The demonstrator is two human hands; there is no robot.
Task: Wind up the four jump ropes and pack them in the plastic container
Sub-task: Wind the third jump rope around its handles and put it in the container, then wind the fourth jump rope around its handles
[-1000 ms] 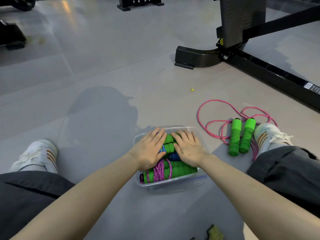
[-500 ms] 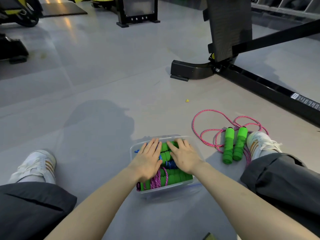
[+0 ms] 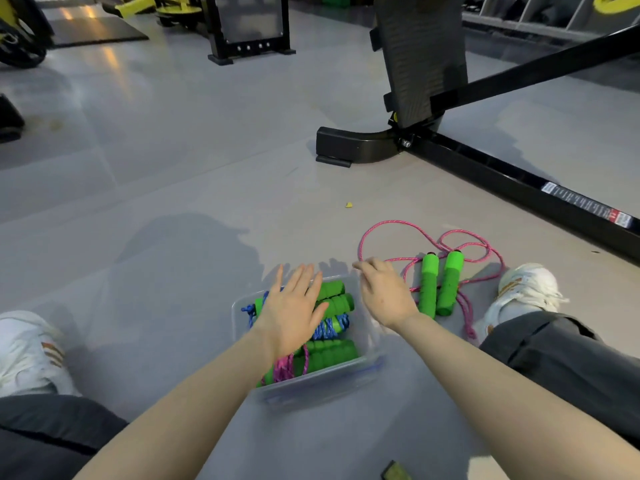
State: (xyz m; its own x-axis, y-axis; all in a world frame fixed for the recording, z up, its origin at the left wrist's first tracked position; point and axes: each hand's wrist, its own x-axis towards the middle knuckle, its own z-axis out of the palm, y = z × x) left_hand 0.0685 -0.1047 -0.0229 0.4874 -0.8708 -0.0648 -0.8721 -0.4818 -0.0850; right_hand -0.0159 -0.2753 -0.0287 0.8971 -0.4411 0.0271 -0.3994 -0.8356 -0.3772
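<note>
The left hand (image 3: 294,313) lies flat and open, fingers spread, over the container (image 3: 311,389), which sits on the floor (image 3: 173,202) directly under it. Beneath its palm and fingers are wound ropes: green handles (image 3: 332,353), a blue cord (image 3: 329,327) and a pink cord (image 3: 287,367) near the wrist.

The right hand (image 3: 384,296) hangs just right of the container, fingers loosely curled and gripping nothing. Its fingertips are close to a loop of the loose rope (image 3: 408,225); whether they touch it cannot be told. That pink rope lies unwound on the floor just right of the right hand, its two green grips (image 3: 429,285) side by side between the hand and a white shoe (image 3: 523,292). A black machine frame (image 3: 485,168) stands well beyond the hands.
</note>
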